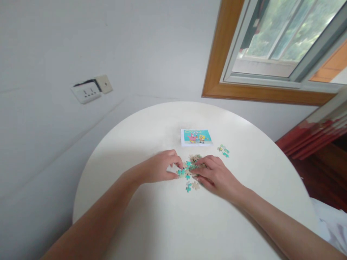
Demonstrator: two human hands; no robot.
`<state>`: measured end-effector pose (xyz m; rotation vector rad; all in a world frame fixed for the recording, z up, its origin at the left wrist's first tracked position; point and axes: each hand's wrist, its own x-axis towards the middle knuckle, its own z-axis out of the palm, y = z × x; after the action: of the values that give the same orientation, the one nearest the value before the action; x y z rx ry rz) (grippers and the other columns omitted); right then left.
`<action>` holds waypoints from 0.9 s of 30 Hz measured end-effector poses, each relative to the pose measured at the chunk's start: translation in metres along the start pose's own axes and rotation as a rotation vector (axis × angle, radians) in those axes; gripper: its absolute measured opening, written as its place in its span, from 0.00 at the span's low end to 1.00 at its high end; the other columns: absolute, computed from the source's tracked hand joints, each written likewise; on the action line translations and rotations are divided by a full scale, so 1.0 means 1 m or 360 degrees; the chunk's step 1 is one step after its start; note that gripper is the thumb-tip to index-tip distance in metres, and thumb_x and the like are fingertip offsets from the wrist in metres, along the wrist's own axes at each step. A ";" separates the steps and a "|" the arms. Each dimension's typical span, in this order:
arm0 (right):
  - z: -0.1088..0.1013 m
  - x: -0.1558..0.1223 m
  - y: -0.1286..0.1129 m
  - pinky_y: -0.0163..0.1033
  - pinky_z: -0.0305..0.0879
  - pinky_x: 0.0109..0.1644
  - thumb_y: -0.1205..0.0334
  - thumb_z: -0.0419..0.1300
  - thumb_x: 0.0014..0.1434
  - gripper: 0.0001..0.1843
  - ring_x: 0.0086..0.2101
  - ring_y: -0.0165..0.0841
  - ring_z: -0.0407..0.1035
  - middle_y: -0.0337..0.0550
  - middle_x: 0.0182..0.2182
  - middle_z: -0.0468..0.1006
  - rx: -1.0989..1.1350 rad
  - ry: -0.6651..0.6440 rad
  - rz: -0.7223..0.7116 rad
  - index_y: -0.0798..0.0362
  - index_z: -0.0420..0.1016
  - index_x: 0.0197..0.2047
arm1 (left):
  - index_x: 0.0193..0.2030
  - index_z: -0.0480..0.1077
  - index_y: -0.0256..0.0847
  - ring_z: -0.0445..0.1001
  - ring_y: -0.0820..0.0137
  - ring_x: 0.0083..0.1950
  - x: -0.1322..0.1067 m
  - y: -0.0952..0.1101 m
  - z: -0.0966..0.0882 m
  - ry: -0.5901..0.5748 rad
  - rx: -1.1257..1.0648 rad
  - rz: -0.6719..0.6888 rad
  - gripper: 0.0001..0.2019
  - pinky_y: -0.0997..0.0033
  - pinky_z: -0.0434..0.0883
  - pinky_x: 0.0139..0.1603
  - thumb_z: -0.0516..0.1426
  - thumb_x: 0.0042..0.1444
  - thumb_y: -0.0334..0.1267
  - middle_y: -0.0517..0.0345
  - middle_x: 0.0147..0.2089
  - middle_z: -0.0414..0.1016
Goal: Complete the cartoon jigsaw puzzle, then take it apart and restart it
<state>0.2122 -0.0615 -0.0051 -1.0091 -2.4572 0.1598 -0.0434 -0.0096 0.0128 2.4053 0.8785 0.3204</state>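
Your two bare forearms are reaching in from the bottom corners over the round white table (pixel 162 224). Nearest you on its top, a teal jigsaw piece (pixel 188 186) is lying beside a beige, blank-backed piece (pixel 195 185), both just in front of the main jigsaw pile (pixel 187 171).

Your right hand (pixel 215 175) is resting over the right side of that pile, its fingers spreading apart on top of the pieces. Your left hand (pixel 162 167) is sitting at the left edge, thumb and forefinger standing apart around a visible gap, their tips meeting the outer pieces; you cannot tell from here whether they are pinching one. The pile itself is lying between your hands, mixing teal faces with beige backs.

Beyond your right hand, a small group of teal and yellow pieces (pixel 225 154) is lying apart from the pile. Farther back, a SpongeBob and Patrick picture card (pixel 196 138) is lying flat, showing a white margin.

Past the table's far edge, a pale wall (pixel 151 47) is carrying a tilting socket plate (pixel 87 92) on the left, while a wood-framed window (pixel 214 90) is filling the upper right, with a red curtain (pixel 306 139) hanging below it.
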 end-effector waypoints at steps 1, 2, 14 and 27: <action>0.001 0.000 0.001 0.47 0.61 0.50 0.62 0.57 0.61 0.13 0.47 0.38 0.65 0.47 0.46 0.74 -0.0008 0.0000 -0.0004 0.46 0.76 0.49 | 0.44 0.73 0.43 0.70 0.69 0.42 0.000 0.000 0.000 0.0008 0.0014 0.0004 0.11 0.72 0.66 0.45 0.59 0.52 0.35 0.57 0.42 0.69; 0.002 0.000 0.001 0.47 0.60 0.50 0.62 0.56 0.62 0.13 0.47 0.38 0.65 0.47 0.45 0.74 -0.0011 0.0009 -0.0005 0.45 0.76 0.48 | 0.43 0.73 0.43 0.70 0.69 0.42 0.000 -0.001 0.001 0.0019 0.0031 0.0008 0.10 0.72 0.65 0.45 0.58 0.52 0.35 0.57 0.41 0.69; 0.013 0.010 -0.029 0.49 0.54 0.55 0.57 0.53 0.64 0.13 0.53 0.41 0.59 0.45 0.51 0.72 -0.0069 -0.0040 -0.0029 0.46 0.76 0.47 | 0.39 0.71 0.39 0.70 0.70 0.41 -0.004 -0.007 -0.001 0.0072 0.0155 -0.0015 0.09 0.74 0.65 0.44 0.56 0.51 0.29 0.58 0.40 0.69; 0.024 0.031 -0.043 0.47 0.57 0.48 0.67 0.60 0.58 0.05 0.49 0.40 0.61 0.43 0.45 0.73 -0.0041 -0.0069 0.0406 0.49 0.77 0.37 | 0.40 0.70 0.40 0.69 0.70 0.42 -0.004 -0.009 -0.002 0.0063 0.0089 -0.0008 0.10 0.72 0.66 0.45 0.56 0.50 0.28 0.58 0.40 0.67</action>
<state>0.1552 -0.0695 -0.0021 -1.3416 -2.3658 0.2356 -0.0524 -0.0055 0.0093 2.4549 0.9224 0.3467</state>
